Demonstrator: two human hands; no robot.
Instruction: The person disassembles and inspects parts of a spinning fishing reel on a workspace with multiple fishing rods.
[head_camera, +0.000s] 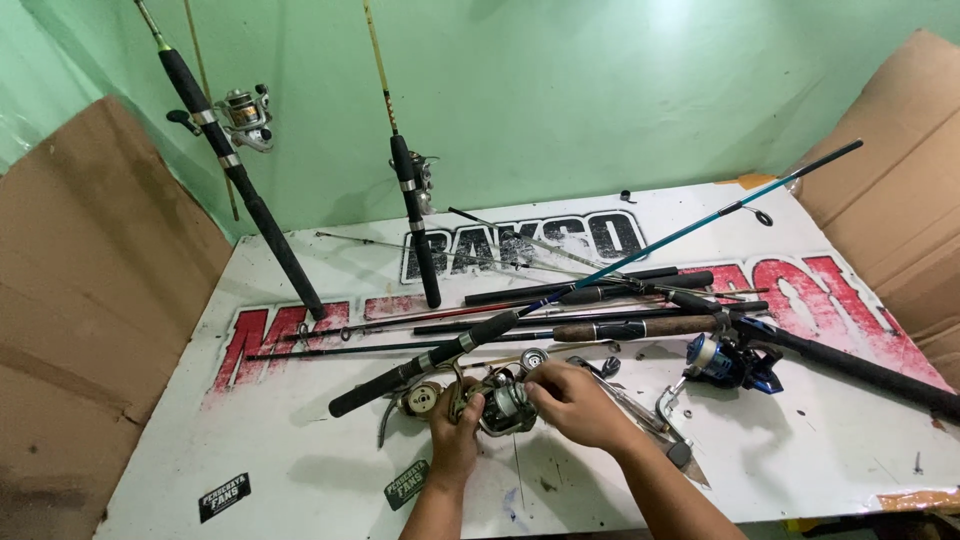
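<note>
A silver spinning reel (500, 405) hangs under a teal rod with a black foam handle (395, 378) that slants up to the right across the table. My left hand (455, 432) grips the reel from the left side. My right hand (575, 403) closes its fingers on the reel's spool from the right. Both forearms come in from the bottom edge.
Several rods lie across the white printed table (300, 440). A blue reel (725, 362) sits on a rod at the right. Two rods with reels (245, 115) (418, 215) lean on the green wall. Cardboard sheets (80, 300) stand at both sides.
</note>
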